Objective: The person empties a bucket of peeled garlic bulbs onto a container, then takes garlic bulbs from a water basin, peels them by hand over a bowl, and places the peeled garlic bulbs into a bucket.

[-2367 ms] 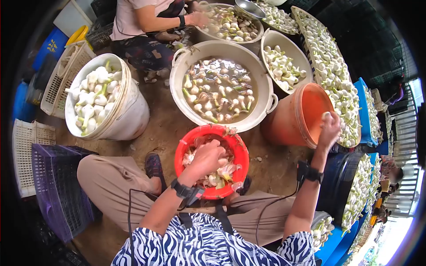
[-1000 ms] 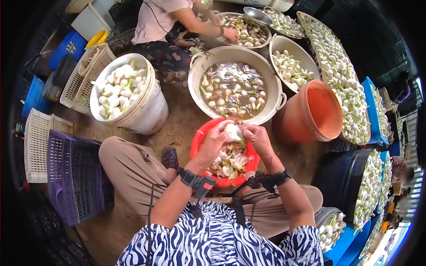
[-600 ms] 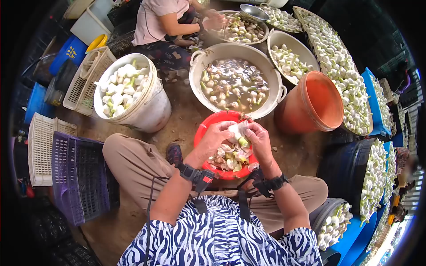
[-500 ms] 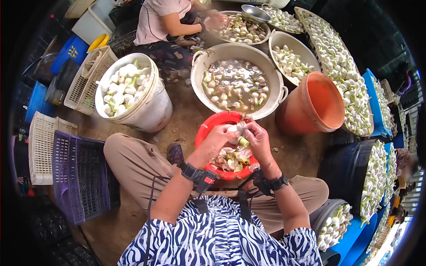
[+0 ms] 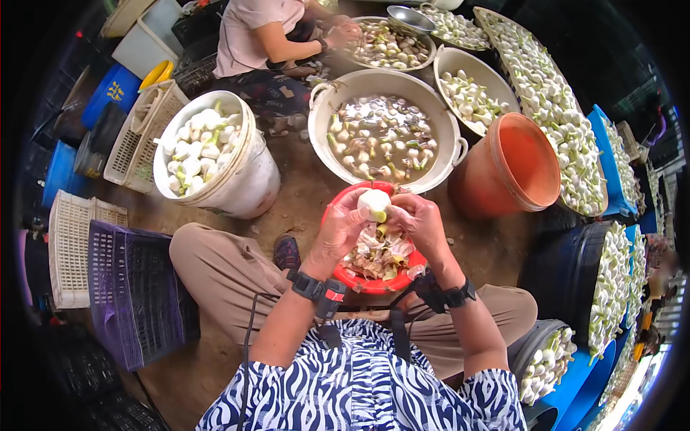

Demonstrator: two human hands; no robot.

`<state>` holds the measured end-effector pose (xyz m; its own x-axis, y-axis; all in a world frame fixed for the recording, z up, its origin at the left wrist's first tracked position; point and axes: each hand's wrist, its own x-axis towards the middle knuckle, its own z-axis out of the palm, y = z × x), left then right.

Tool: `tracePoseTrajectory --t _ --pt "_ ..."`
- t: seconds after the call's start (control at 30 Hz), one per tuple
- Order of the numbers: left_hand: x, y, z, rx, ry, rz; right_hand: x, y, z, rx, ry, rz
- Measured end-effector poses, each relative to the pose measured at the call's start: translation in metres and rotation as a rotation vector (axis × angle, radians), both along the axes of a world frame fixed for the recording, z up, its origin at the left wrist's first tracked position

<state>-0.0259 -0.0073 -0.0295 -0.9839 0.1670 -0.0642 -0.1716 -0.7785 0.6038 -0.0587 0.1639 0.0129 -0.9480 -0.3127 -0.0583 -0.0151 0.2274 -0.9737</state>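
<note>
A white garlic bulb (image 5: 374, 201) with a short green stem is held above the red basin (image 5: 369, 286). My left hand (image 5: 341, 228) grips it from the left side, fingers closed. On the right, my right hand (image 5: 421, 220) has its fingers pinched together by the stem; whatever is between them is too small to name. Loose skins and peelings (image 5: 381, 253) lie in the red basin below both hands. Just beyond stands a large pale tub (image 5: 316, 136) of water with many garlic bulbs floating in it.
A white bucket (image 5: 248, 176) full of garlic stands left, an orange bucket (image 5: 478, 179) right. Purple (image 5: 126, 294) and cream crates (image 5: 70, 251) are at far left. Another person (image 5: 262, 36) sits at a garlic basin (image 5: 392, 44). Garlic trays (image 5: 546, 108) line the right.
Since the oldest frame, my right hand has come from the orange bucket to the red basin, and my left hand has risen from the peelings. Lately the bulb has turned, its stem now lower.
</note>
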Motion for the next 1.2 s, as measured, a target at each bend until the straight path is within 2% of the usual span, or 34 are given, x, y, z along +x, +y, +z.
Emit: tracePoseTrajectory --t 0.03,0.1,0.13,0.17,0.23,0.3,0.37,0.4,0.43,0.47,0.5,0.53,0.6,0.63,0.67,0.7,0.77,0.8,0.83,0.9,0.93,0.97,1.03,1.07,1.1,1.13,1.2 --pt "0.000 0.001 0.003 0.004 -0.002 -0.009 0.000 -0.002 0.005 -0.029 0.004 0.009" --pt "0.003 -0.002 0.015 -0.237 0.018 -0.012 -0.001 -0.003 0.012 -0.020 0.021 -0.012" --pt "0.004 -0.006 0.021 -0.372 0.047 -0.027 -0.002 -0.003 0.011 0.092 0.206 0.020" --pt "0.004 -0.008 0.020 -0.373 0.039 -0.024 -0.002 -0.004 0.010 0.202 0.390 0.054" --pt "0.002 -0.011 0.019 -0.774 0.303 -0.017 -0.004 -0.007 0.009 0.298 0.472 0.089" --pt "0.001 -0.012 0.016 -0.746 0.371 0.008 0.000 -0.013 0.013 0.411 0.587 -0.051" --pt "0.004 -0.012 0.015 -0.154 0.152 0.005 0.004 -0.011 -0.008 0.433 0.538 -0.056" --pt "0.001 -0.011 0.013 -0.250 0.207 0.075 0.006 -0.010 -0.027 0.455 0.489 -0.051" --pt "0.001 -0.009 0.014 -0.258 0.208 0.093 0.011 -0.008 -0.058 0.558 0.486 0.099" --pt "0.001 -0.006 0.016 -0.131 0.158 0.106 0.019 -0.007 -0.087 0.687 0.365 0.252" --pt "0.000 -0.006 0.017 -0.002 0.111 0.114 0.023 -0.010 -0.090 0.815 0.240 0.399" --pt "-0.001 -0.010 0.017 0.008 0.089 0.075 0.020 -0.003 -0.091 0.808 0.245 0.402" --pt "-0.003 -0.014 0.010 0.081 0.024 0.028 0.016 0.006 -0.051 0.720 0.259 0.341" --pt "-0.003 -0.014 0.006 0.164 -0.043 -0.026 0.005 0.011 -0.060 0.541 0.325 0.249" --pt "-0.004 -0.012 0.006 0.075 -0.070 -0.012 0.002 0.010 -0.031 0.474 0.295 0.188" --pt "-0.005 -0.010 0.007 0.089 -0.069 -0.027 -0.001 0.007 0.007 0.414 0.272 0.120" --pt "-0.011 0.008 0.007 -0.677 0.089 0.052 -0.002 0.001 0.029 0.388 0.271 0.075" --pt "-0.015 0.024 0.004 -0.604 0.173 0.126 -0.012 -0.004 0.013 0.251 0.452 0.038" --pt "-0.015 0.029 0.003 -0.588 0.182 0.116 -0.019 0.002 0.005 0.271 0.413 -0.051" --pt "-0.018 0.020 0.003 -0.431 0.044 0.012 -0.031 0.022 0.003 0.129 0.282 -0.169" --pt "-0.021 0.019 0.001 -0.406 -0.027 -0.019 -0.040 0.041 0.008 0.013 0.107 -0.295" --pt "-0.024 0.019 -0.007 -0.397 -0.030 -0.012 -0.056 0.068 0.017 0.197 0.317 -0.468" --pt "-0.035 0.017 -0.044 -0.822 -0.010 -0.119 -0.085 0.122 0.045 0.254 0.529 -0.735" --pt "-0.042 0.017 -0.071 -1.297 0.258 -0.086 -0.103 0.153 0.055 0.568 0.616 -0.783" --pt "-0.038 0.020 -0.066 -1.476 0.297 -0.059 -0.118 0.172 0.060 0.889 0.697 -0.820" --pt "-0.039 0.023 -0.065 -1.469 0.321 0.004 -0.132 0.173 0.056 0.896 0.698 -0.816" --pt "-0.055 0.027 -0.063 -1.456 0.336 0.071 -0.170 0.167 0.037 0.763 0.617 -0.645"
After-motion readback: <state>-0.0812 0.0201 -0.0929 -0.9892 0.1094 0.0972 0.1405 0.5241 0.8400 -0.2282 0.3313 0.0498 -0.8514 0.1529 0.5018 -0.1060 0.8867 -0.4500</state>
